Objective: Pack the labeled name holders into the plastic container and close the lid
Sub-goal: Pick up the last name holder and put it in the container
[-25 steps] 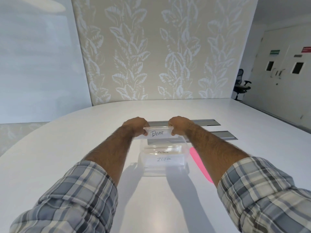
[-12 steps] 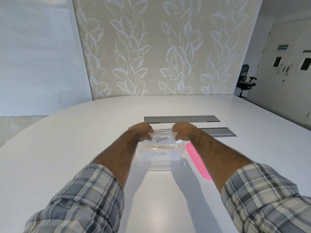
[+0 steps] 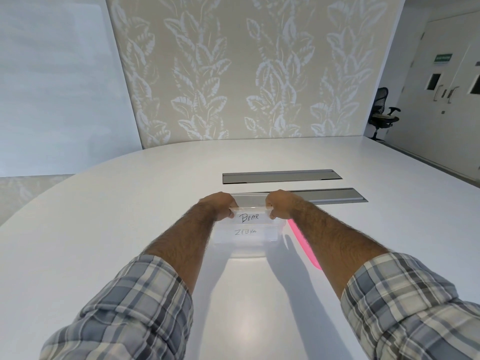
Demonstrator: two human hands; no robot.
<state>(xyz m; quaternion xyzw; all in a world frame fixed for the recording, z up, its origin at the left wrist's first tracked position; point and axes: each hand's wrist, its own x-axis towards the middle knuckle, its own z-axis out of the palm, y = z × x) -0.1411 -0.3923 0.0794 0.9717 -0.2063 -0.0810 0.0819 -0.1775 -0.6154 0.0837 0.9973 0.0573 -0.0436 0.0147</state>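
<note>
A clear plastic container (image 3: 246, 249) stands on the white table in front of me. Inside it a name holder marked ZEBRA (image 3: 245, 232) faces me. Behind it sits the holder marked BEAR (image 3: 249, 216), its top edge level with the container's rim. My left hand (image 3: 220, 205) pinches the BEAR holder's left end and my right hand (image 3: 279, 203) pinches its right end. A pink lid (image 3: 305, 246) lies flat on the table just right of the container, partly hidden by my right forearm.
Two grey metal cable hatches (image 3: 280, 175) (image 3: 335, 196) are set into the table (image 3: 104, 242) beyond the container. A black office chair (image 3: 383, 113) stands by the doors at the far right. A leaf-patterned wall rises behind the table.
Both hands have lowered the BEAR holder from above the container down into it, behind the ZEBRA holder. The camera has tilted, so the container sits a little nearer the hatches in view.
</note>
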